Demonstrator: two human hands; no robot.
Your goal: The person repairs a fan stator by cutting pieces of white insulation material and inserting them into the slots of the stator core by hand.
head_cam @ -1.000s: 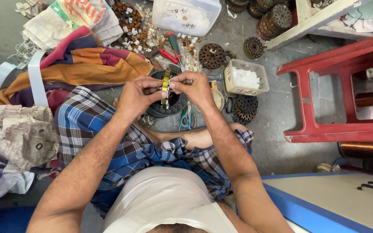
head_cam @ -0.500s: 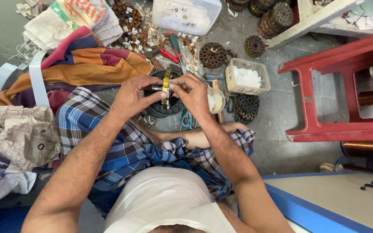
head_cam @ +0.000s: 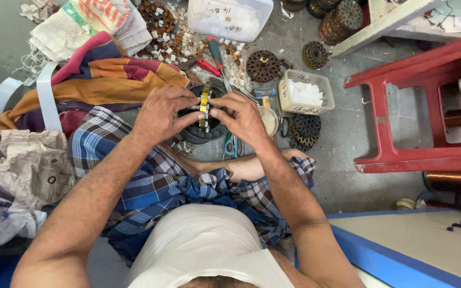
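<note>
Above the dark round stator (head_cam: 201, 133) on the floor, both hands meet on a small ring-shaped core (head_cam: 205, 106) with yellow insulation, held edge-on. Left hand (head_cam: 161, 114) has its fingers closed on the core's near-left side; right hand (head_cam: 241, 117) pinches it from the other side (thumb and fingertips pressed to the rim). Just right of the stator lie blue-handled scissors (head_cam: 230, 146) and a small white tub (head_cam: 305, 92) of paper slips. Beyond the stator sit red-handled pliers (head_cam: 208, 67), scattered paper scraps (head_cam: 180, 42) and another toothed core (head_cam: 262, 65). Well right stands a red plastic stool (head_cam: 401, 122).
</note>
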